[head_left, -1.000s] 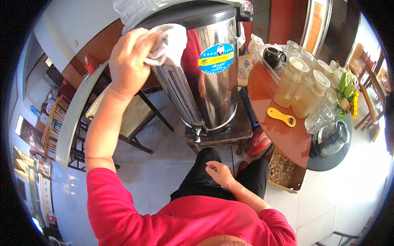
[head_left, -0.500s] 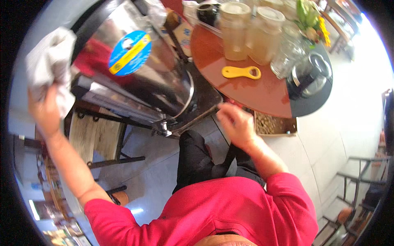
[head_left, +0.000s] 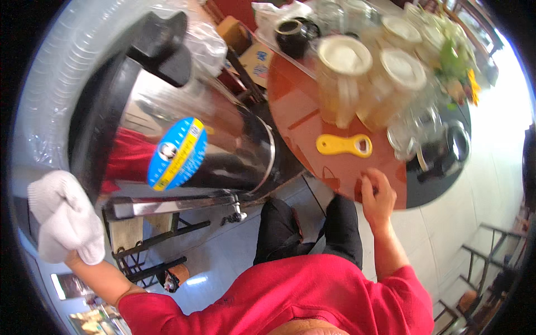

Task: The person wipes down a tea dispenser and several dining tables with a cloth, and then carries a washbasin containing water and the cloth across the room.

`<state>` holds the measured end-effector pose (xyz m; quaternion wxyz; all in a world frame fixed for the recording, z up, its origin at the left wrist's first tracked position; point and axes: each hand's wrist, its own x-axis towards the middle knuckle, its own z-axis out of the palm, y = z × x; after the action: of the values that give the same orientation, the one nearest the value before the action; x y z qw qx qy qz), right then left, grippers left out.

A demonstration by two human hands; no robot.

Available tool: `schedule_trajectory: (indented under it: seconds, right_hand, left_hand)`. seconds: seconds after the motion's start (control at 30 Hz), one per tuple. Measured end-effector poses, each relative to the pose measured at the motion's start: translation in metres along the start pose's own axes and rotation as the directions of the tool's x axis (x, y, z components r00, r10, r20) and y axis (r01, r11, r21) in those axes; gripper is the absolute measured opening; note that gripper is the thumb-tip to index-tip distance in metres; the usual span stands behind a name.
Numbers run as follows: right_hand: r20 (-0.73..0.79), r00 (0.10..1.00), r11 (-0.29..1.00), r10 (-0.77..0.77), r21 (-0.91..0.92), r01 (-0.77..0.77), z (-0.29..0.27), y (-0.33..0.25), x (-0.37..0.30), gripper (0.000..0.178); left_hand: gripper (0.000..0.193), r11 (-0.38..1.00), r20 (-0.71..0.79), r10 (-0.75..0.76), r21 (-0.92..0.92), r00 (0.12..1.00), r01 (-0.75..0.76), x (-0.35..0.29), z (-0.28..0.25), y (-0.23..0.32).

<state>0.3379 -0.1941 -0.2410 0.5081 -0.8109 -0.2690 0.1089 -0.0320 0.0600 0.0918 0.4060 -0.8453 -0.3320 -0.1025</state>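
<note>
A bunched white knit cloth (head_left: 70, 220), with what looks like a ribbed cuff, covers my left hand (head_left: 72, 257) at the far left. The fingers are hidden in it. Beside it leans a large shiny steel drum (head_left: 223, 139) with a black rim, a blue and yellow oval sticker (head_left: 177, 153) and a small tap (head_left: 237, 215) low down. My right hand (head_left: 378, 198) hovers at the near edge of the round brown table (head_left: 296, 117), fingers loosely curled and apart, with no object visible in them. Closest to it on the tabletop lies a yellow bottle opener (head_left: 343, 145).
Lidded plastic jugs (head_left: 343, 78), glass mugs (head_left: 410, 131), a dark glass pot (head_left: 444, 153) and flowers (head_left: 460, 72) crowd the table. A small black jar (head_left: 290, 38) stands farther back. Stacked clear plastic cups (head_left: 42, 106) line the far left. A black-framed stool (head_left: 145, 237) stands below the drum.
My left hand has come lower and nearer with the cloth, which now covers it. My right hand has moved right to the table's near edge. The view has shifted.
</note>
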Motion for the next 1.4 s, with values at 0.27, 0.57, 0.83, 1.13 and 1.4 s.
schedule_trajectory:
  seconds: [0.27, 0.57, 0.83, 1.13, 1.4]
  right_hand:
    - [-0.015, 1.000, 1.000, 0.018, -0.016, -0.018, 0.006, 0.013, -0.005, 0.016]
    - [0.136, 0.991, 0.991, -0.014, -0.131, 0.032, 0.002, 0.001, 0.004, 0.012]
    - [0.321, 0.946, 0.995, 0.042, -0.096, -0.012, 0.001, -0.023, 0.015, 0.017]
    - [0.599, 0.776, 0.968, -0.199, -0.005, 0.253, 0.017, -0.106, -0.007, 0.020]
    - [0.617, 0.651, 0.880, -0.442, 0.156, 0.449, 0.010, -0.201, -0.001, 0.014]
  left_hand:
    - [0.008, 0.431, 0.390, -0.126, -0.807, 0.912, 0.405, 0.045, -0.020, 0.028]
    - [0.033, 0.336, 0.570, 0.170, -0.800, 0.804, 0.497, 0.044, -0.017, -0.007]
    - [0.051, -0.017, 0.284, 0.038, -0.958, 0.958, 0.285, 0.035, -0.021, -0.002]
    - [0.050, 0.158, -0.090, -0.182, -0.986, 0.979, -0.062, 0.065, -0.050, -0.003]
    - [0.047, 0.399, -0.041, 0.209, -0.909, 0.977, -0.123, 0.140, -0.014, 0.033]
